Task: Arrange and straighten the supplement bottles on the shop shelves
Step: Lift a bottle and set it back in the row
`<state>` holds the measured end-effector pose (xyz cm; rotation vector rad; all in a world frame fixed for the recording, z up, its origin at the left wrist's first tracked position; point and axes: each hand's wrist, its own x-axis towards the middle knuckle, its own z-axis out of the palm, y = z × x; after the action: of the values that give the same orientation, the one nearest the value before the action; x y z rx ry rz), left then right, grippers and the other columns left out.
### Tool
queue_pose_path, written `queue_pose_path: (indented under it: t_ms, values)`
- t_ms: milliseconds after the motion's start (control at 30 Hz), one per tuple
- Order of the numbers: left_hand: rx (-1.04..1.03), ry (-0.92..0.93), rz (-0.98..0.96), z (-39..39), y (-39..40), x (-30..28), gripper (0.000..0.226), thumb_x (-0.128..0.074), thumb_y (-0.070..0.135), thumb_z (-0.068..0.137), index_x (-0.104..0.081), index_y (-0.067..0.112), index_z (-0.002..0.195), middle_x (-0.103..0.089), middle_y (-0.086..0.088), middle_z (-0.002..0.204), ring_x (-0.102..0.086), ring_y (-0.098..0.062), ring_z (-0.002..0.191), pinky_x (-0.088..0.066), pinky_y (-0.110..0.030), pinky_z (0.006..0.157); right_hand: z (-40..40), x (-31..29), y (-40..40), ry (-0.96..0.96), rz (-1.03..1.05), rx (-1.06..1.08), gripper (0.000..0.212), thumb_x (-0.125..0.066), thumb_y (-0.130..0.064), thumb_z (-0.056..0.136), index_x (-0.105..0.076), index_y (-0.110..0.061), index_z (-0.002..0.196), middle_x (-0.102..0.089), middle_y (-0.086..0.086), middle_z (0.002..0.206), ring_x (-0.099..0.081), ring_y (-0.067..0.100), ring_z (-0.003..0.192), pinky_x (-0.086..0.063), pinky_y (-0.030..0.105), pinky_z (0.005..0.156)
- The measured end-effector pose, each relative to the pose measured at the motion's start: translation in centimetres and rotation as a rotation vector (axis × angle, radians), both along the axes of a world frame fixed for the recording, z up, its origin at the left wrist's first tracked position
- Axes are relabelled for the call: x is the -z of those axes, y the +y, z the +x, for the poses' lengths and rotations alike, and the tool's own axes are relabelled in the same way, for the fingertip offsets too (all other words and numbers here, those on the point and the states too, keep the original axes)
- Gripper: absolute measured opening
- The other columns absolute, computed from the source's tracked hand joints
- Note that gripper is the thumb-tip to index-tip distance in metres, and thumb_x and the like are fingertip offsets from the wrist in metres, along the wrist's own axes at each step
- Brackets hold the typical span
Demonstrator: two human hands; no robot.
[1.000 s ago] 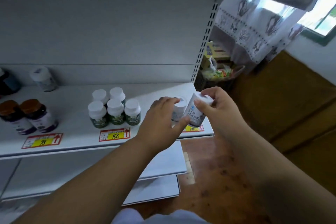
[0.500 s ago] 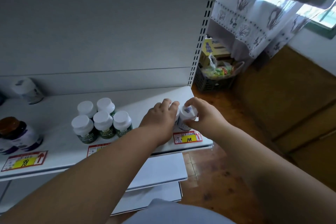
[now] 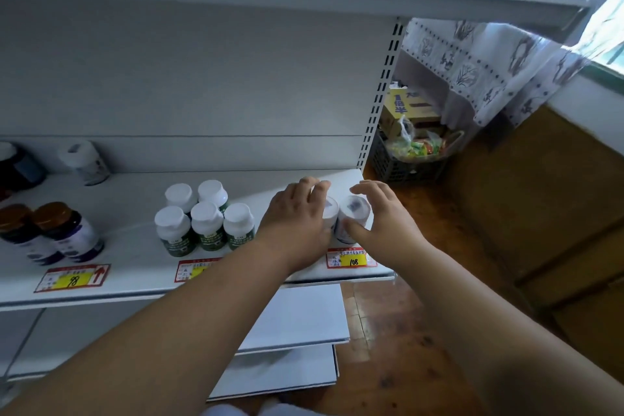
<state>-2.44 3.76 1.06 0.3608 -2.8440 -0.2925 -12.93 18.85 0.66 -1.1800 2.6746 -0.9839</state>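
Observation:
Two white supplement bottles stand side by side at the right end of the white shelf (image 3: pixel 135 257), above the yellow 108 price tag (image 3: pixel 351 258). My left hand (image 3: pixel 297 223) wraps the left bottle (image 3: pixel 330 211). My right hand (image 3: pixel 381 223) curls around the right bottle (image 3: pixel 353 213), thumb on its front and fingers over its cap. To their left, several white-capped bottles with green labels (image 3: pixel 202 219) form a tight cluster. Two dark bottles with brown caps (image 3: pixel 50 233) stand at the far left.
A lone white bottle (image 3: pixel 84 162) lies tilted at the back left beside a dark bottle (image 3: pixel 20 167). Lower white shelves (image 3: pixel 304 321) jut out below. Right of the shelf upright sit a dark crate of packets (image 3: pixel 412 159), a curtain and a wooden floor.
The right bottle came down from the air onto the shelf beside the left one. Both hands lowered and moved inward, and now the two bottles stand upright together.

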Motion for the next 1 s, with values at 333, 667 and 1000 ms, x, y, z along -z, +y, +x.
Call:
queue_pose_path:
  t_ms: [333,667,1000]
  values:
    - [-0.120,0.238,-0.009,9.6,-6.7,-4.9,0.056,-0.069,0.027,0.075,-0.055,0.007,0.126,-0.056,-0.012,0.125,-0.055,-0.033,0.111,-0.045,-0.042,0.092,8.2,-5.8,-9.8,0.072,-0.214,-0.134,0.030,-0.061,-0.036,0.083,-0.048,-0.043,0.110,-0.046,-0.022,0.114,-0.044,-0.004,0.097,-0.034,0.009,0.072]
    - [-0.232,0.256,0.025,23.3,-25.6,-5.2,0.049,-0.065,0.024,0.078,-0.059,0.003,0.122,-0.061,-0.016,0.113,-0.058,-0.038,0.099,-0.046,-0.040,0.083,18.5,-5.5,-31.9,0.054,-0.205,-0.275,0.029,-0.060,-0.035,0.090,-0.056,-0.027,0.118,-0.054,-0.009,0.114,-0.052,0.004,0.098,-0.044,0.021,0.082]
    - [-0.233,0.136,0.067,28.4,-37.0,-4.8,0.059,-0.055,0.040,0.090,-0.037,0.020,0.141,-0.043,-0.004,0.137,-0.038,-0.026,0.125,-0.030,-0.034,0.101,17.8,-2.4,-45.8,0.120,0.239,-0.413,0.051,-0.052,-0.015,0.096,-0.037,-0.009,0.145,-0.034,0.012,0.151,-0.036,0.028,0.135,-0.023,0.033,0.113]
